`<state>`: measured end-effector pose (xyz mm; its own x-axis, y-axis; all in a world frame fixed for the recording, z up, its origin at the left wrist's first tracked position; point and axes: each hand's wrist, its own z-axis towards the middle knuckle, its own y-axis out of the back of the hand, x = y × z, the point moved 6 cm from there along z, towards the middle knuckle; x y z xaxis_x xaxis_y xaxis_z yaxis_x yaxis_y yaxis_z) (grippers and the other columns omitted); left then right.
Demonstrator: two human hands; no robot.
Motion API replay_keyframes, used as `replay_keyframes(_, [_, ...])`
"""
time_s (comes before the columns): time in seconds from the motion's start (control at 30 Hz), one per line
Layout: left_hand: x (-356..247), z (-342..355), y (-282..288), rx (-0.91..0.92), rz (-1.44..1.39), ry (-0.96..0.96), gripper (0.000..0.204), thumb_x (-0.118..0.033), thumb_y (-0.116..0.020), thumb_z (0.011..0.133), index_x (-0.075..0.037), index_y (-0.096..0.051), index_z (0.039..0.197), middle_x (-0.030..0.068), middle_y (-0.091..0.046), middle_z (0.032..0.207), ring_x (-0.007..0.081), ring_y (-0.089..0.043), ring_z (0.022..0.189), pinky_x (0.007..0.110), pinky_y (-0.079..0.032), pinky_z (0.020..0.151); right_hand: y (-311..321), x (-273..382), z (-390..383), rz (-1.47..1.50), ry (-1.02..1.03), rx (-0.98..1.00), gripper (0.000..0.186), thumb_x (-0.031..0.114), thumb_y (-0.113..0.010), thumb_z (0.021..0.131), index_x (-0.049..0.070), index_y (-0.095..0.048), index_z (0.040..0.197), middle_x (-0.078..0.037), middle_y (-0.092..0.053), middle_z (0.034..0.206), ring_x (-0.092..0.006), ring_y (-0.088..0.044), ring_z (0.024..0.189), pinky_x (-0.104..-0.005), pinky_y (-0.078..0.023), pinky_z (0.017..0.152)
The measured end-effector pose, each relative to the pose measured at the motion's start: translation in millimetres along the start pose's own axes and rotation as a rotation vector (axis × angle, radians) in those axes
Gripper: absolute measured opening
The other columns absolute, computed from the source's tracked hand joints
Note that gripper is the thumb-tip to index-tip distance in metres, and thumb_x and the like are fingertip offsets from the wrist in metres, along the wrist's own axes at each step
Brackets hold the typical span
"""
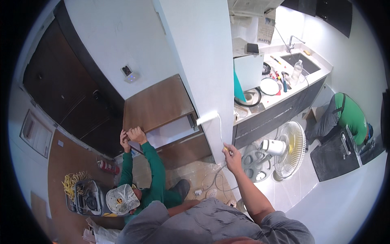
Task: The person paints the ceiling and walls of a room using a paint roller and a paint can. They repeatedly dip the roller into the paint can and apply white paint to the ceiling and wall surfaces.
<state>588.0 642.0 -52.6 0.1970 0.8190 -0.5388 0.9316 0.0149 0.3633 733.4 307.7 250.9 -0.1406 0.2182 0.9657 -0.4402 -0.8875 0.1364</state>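
Observation:
My right hand is closed round the handle of a small paint roller. A thin bent wire frame runs up from the grip to the white roller sleeve. The sleeve lies against, or very close to, the white wall end beside a brown wooden cabinet; whether it touches, I cannot tell. Only a bit of my left forearm shows near my grey shirt, and that hand is hidden.
At left, a person in green sleeves has both hands on the cabinet's edge. Another person in green bends over at right. A fan stands near cables. Tools, a plate and a bottle crowd the counter.

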Motion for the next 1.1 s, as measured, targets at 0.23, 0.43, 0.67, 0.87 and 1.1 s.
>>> replay_keyframes(0.23, [4, 4, 50, -0.158, -0.152, 0.014, 0.041, -0.049, -0.076, 0.085, -0.014, -0.073, 0.106, 0.013, -0.073, 0.102, 0.0299, -0.068, 0.101, 0.042, -0.052, 0.089, -4, 20, 13, 0.304, -0.159, 0.049, 0.031, 0.015, -0.068, 0.101, 0.005, -0.066, 0.131, -0.001, -0.068, 0.089, -0.0036, -0.051, 0.056, -0.0206, -0.04, 0.048])
replay_keyframes(0.43, [-15, 16, 225, -0.674, -0.885, -0.223, 0.04, -0.049, -0.076, 0.085, -0.014, -0.072, 0.105, 0.0119, -0.072, 0.101, 0.0285, -0.067, 0.101, 0.042, -0.052, 0.089, 7, 90, 56, 0.361, -0.048, 0.041, 0.031, 0.016, -0.069, 0.1, 0.003, -0.07, 0.129, -0.002, -0.067, 0.09, -0.0046, -0.053, 0.057, -0.0214, -0.044, 0.05])
replay_keyframes(0.67, [-39, 42, 369, -0.691, -2.189, -1.09, 0.04, -0.049, -0.077, 0.085, -0.015, -0.071, 0.103, 0.0105, -0.072, 0.1, 0.027, -0.066, 0.101, 0.041, -0.052, 0.089, 6, 245, 124, 0.205, 0.287, 0.042, 0.036, 0.023, -0.064, 0.105, 0.006, -0.064, 0.136, -0.004, -0.07, 0.095, -0.0058, -0.057, 0.057, -0.0208, -0.043, 0.047])
replay_keyframes(0.87, [-52, 77, 369, -0.574, -2.51, -1.285, 0.039, -0.05, -0.078, 0.085, -0.015, -0.07, 0.101, 0.0093, -0.071, 0.099, 0.0257, -0.065, 0.101, 0.041, -0.051, 0.089, 8, 400, 160, 0.091, 0.493, -0.035, 0.037, 0.022, -0.059, 0.106, 0.007, -0.061, 0.139, -0.011, -0.067, 0.089, -0.0139, -0.061, 0.056, -0.0298, -0.051, 0.054])
replay_keyframes(1.1, [-67, 92, 361, -0.49, -2.597, -1.374, 0.039, -0.05, -0.079, 0.084, -0.016, -0.069, 0.099, 0.0079, -0.07, 0.097, 0.0241, -0.063, 0.101, 0.041, -0.051, 0.089, 5, 536, 208, 0.016, 0.733, -0.183, 0.032, 0.025, -0.055, 0.108, 0.006, -0.059, 0.133, -0.011, -0.066, 0.085, -0.0148, -0.063, 0.053, -0.0298, -0.05, 0.048])
